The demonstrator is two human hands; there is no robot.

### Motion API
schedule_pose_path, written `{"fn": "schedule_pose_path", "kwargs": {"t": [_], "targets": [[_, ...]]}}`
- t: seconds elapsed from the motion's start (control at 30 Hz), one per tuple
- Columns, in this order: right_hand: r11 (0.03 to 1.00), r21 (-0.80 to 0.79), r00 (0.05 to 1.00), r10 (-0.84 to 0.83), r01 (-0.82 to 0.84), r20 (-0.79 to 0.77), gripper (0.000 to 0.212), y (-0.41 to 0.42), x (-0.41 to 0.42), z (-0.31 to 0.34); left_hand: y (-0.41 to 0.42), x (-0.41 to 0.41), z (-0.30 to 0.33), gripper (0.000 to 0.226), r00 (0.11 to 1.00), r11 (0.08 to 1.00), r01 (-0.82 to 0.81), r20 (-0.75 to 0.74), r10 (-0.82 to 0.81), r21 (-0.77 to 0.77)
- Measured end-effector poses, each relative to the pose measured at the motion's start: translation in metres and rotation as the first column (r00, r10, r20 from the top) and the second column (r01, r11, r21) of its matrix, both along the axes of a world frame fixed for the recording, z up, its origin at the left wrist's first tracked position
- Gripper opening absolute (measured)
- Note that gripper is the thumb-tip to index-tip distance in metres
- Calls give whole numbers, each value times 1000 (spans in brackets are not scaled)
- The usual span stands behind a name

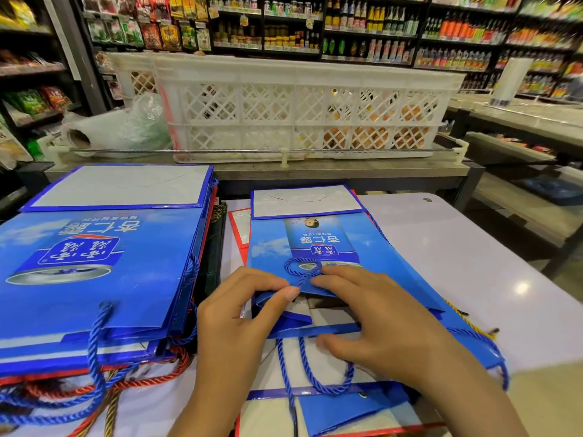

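A small blue paper gift bag [344, 244] lies flat on the white table [473, 263], its mouth toward me. My left hand [239, 313] pinches the near rim of the bag's mouth with thumb and fingers. My right hand [375, 320] lies over the rim, fingers on the upper panel next to the blue rope handle [303, 269], thumb under the edge. A second blue rope loop [315, 373] hangs from the bag toward me.
A stack of larger blue bags [94, 272] with blue and red rope handles lies at the left. More flat bags lie beneath and in front of the small one. A white lattice crate [284, 99] stands behind a rail; stocked store shelves fill the background.
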State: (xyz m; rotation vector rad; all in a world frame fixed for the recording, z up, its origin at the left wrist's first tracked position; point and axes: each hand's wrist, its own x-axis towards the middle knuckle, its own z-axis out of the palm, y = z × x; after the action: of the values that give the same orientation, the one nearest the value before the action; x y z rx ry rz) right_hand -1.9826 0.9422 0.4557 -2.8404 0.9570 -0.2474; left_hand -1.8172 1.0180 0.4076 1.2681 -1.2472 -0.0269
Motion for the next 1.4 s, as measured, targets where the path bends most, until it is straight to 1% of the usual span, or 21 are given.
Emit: {"fn": "schedule_pose_path", "kwargs": {"t": [0.1, 0.2, 0.27, 0.33, 0.43, 0.5, 0.57, 0.6, 0.67, 0.7, 0.77, 0.8, 0.83, 0.9, 1.0, 1.07, 1.13, 1.23, 1.3, 1.33, 1.4], "targets": [[989, -145, 999, -7, 15, 54, 55, 4, 4, -8, 0, -1, 2, 9, 1000, 999, 1, -8, -1, -42], [963, -270, 989, 50, -10, 139, 46, 3, 4, -18, 1, -1, 1, 18, 992, 999, -9, -124, 4, -43], [940, -340, 984, 83, -25, 157, 54, 5, 3, -20, 0, -2, 2, 26, 964, 1000, -2, -264, 8, 20], [927, -374, 978, 92, -15, 188, 63, 5, 0, -22, -2, -1, 5, 24, 910, 995, 12, -414, 29, 96], [920, -392, 965, 115, -14, 235, 60, 7, -10, -18, -9, 4, 15, 16, 835, 971, 44, -543, 94, 235], [928, -372, 964, 113, -17, 239, 56, 10, -17, -12, -16, 8, 21, 14, 785, 935, 147, -614, 88, 322], [940, -340, 961, 116, -25, 251, 54, 11, -24, -3, -22, 8, 29, 23, 681, 899, 286, -730, 51, 330], [962, -272, 952, 107, -27, 285, 54, 12, -27, 1, -24, 7, 31, 29, 625, 897, 326, -780, 34, 300], [999, 40, 891, 0, -21, 454, 58, 11, -28, 13, -24, 3, 36, 33, 563, 917, 330, -826, 0, 225], [978, 206, 843, -84, -33, 532, 57, 10, -28, 17, -23, 0, 36, 37, 547, 923, 331, -837, -17, 198], [965, 259, 737, -203, 40, 645, 42, 3, -21, 25, -19, -7, 40, 43, 514, 926, 347, -856, -54, 150], [961, 252, 722, -252, 110, 644, 35, -2, -14, 32, -17, -10, 42, 43, 497, 924, 363, -864, -80, 123], [954, 254, 730, -285, 156, 621, 32, -6, -5, 40, -15, -13, 45, 42, 473, 918, 387, -873, -117, 86], [925, 321, 804, -346, 205, 483, 34, -11, 13, 58, -11, -22, 52, 40, 385, 898, 440, -900, -204, -15], [896, 388, 899, -338, 217, 277, 55, -14, 37, 75, -7, -30, 62, 43, 218, 851, 485, -914, -342, -203], [894, 391, 923, -321, 221, 212, 62, -11, 45, 78, -8, -31, 65, 46, 107, 830, 469, -914, -391, -300], [894, 383, 922, -327, 232, 205, 59, -11, 48, 77, -9, -30, 64, 50, 54, 821, 464, -914, -402, -334], [893, 381, 903, -349, 240, 249, 47, -9, 47, 81, -10, -29, 63, 50, 47, 797, 495, -906, -422, -345], [909, 331, 875, -362, 255, 320, 36, -7, 45, 87, -7, -29, 64, 46, 106, 800, 508, -898, -427, -320], [916, 286, 858, -373, 280, 353, 35, -6, 43, 92, -7, -28, 64, 43, 172, 817, 503, -894, -415, -282], [923, 235, 819, -379, 304, 431, 41, -10, 35, 101, -8, -22, 59, 31, 362, 885, 442, -873, -325, -146]]}}
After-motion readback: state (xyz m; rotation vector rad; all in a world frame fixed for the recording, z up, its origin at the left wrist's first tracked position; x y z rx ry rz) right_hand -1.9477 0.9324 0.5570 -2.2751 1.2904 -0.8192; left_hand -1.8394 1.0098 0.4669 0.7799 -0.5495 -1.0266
